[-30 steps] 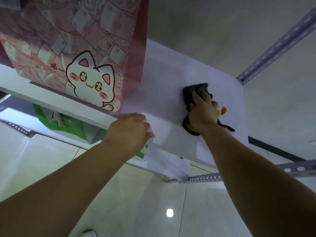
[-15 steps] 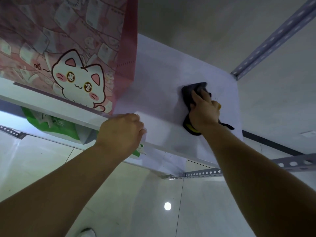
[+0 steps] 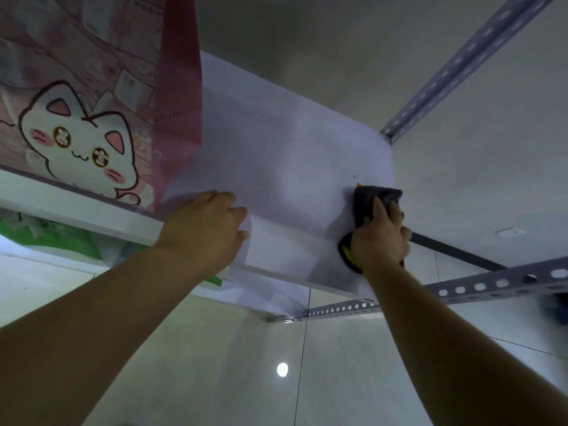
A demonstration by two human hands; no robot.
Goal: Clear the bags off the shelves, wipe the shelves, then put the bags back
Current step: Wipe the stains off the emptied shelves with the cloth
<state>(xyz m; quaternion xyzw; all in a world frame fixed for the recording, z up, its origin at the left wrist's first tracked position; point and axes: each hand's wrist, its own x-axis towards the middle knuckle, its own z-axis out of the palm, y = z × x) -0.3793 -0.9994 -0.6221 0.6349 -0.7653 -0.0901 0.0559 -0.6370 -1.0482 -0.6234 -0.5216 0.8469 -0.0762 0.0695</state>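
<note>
Right hand pressing dark cloth, fingers wrapped over it, near right end of white shelf. Left hand curling over shelf's front edge. Pink cat bag sitting at shelf's left (probably light, floppy; grab top).

A smooth, matt white shelf carries a pink bag of soft non-woven cloth printed with a cartoon cat, stitching visible along its darker side panel. A dark, plush cloth with yellow trim lies on the board. Perforated grey metal rails frame glossy floor tiles.
</note>
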